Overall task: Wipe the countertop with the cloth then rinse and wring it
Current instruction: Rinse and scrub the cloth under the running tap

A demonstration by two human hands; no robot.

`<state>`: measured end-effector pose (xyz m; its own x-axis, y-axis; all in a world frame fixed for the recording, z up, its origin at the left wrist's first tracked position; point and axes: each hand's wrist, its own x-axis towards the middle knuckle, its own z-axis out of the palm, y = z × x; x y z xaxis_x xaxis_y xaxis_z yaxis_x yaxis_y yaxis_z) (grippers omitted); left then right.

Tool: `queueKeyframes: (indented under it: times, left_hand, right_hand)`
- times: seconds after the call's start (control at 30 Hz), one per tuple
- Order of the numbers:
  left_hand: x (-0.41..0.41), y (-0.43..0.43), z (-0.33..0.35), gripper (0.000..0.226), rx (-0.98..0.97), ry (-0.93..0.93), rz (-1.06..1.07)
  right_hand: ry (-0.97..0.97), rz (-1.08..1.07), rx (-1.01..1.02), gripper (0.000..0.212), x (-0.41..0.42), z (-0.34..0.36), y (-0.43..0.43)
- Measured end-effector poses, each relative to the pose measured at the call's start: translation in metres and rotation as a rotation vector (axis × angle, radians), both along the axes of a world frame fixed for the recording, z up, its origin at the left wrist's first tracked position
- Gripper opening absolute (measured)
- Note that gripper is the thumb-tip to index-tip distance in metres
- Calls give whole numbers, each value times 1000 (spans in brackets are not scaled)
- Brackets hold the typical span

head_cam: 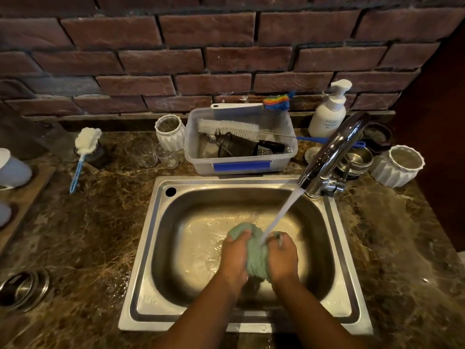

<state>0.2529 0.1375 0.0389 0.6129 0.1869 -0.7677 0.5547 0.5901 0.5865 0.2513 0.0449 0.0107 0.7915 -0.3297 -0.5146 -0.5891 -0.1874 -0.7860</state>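
Two forearms reached in from the near edge, and my left hand (pixel 235 258) and right hand (pixel 283 259) met low over the middle of the rectangular stainless-steel sink (pixel 141 250). Between them sat the bunched pale-green cloth (pixel 255 260), pressed from both sides: each grip was clamped on it, fingers curled over the top of the wad and thumbs tucked toward each other. Both wrists were bent down into the basin, knuckles facing away from me.

By my reckoning the wiping was behind me, since the cloth was off the desk and in the sink; the rinse was the step in hand. Wringing looked not yet done, because the cloth was a squeezed lump and no twist showed in it.

Beyond my hands a stream of water (pixel 281 215) slanted down from the curved chrome tap (pixel 334 154) at the sink's far right corner and struck the cloth between my hands. Water lay in the basin floor.

Farther back on the mottled brown stone desk (pixel 83 235) stood a clear plastic tub with a blue latch (pixel 241 165), holding a white bristle bottle brush (pixel 227 127), and to its right a white pump bottle (pixel 328 114) against the red brick wall (pixel 201 59).
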Motion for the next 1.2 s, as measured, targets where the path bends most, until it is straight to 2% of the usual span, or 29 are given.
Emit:
queueKeyframes:
  times: [0.1, 0.23, 0.3, 0.37, 0.43, 0.53, 0.63, 0.77, 0.8, 0.9, 1.0, 1.13, 1.2]
  left_hand:
    - [-4, 1, -2, 14, -45, 22, -56]
    - [-15, -14, 3, 26, -274, 22, -109]
    - [-14, -15, 7, 25, -252, -13, -109]
    - [-12, -15, 9, 33, -234, -3, -79]
    - [-9, -12, 8, 35, -137, 11, -62]
    - [-2, -7, 1, 23, -8, 4, -17]
    - [1, -1, -7, 16, 14, -6, 12]
    - [-15, -8, -7, 23, -34, 54, -149]
    - [-16, -10, -6, 23, -36, 68, -161]
    - [-12, -13, 4, 15, -79, 16, -104]
    - [-7, -10, 8, 11, -37, -45, -79]
    - [2, 0, 1, 22, 4, 37, 44]
    - [0, 1, -1, 24, 57, 75, -12]
  right_hand:
    - [-149, 72, 72, 13, -7, 20, 11]
    - [-217, 99, 0, 21, -13, 28, 25]
    - [-212, 189, -76, 14, -6, 21, 15]
    - [-134, 226, -103, 8, 3, 16, 1]
    - [-91, 182, -87, 17, 6, 11, -5]
    - [-96, 138, -125, 21, 2, 11, -6]
    - [-176, 121, -25, 17, -5, 24, 7]
    - [-216, 138, 110, 28, -11, 32, 26]
    - [-213, 130, 104, 24, -10, 31, 23]
    - [-124, 164, -93, 8, 3, 13, 4]
    - [14, 100, -81, 13, 7, 6, -1]
    - [-70, 38, -23, 15, -1, 14, 3]
    - [-139, 56, 48, 15, -4, 28, 13]
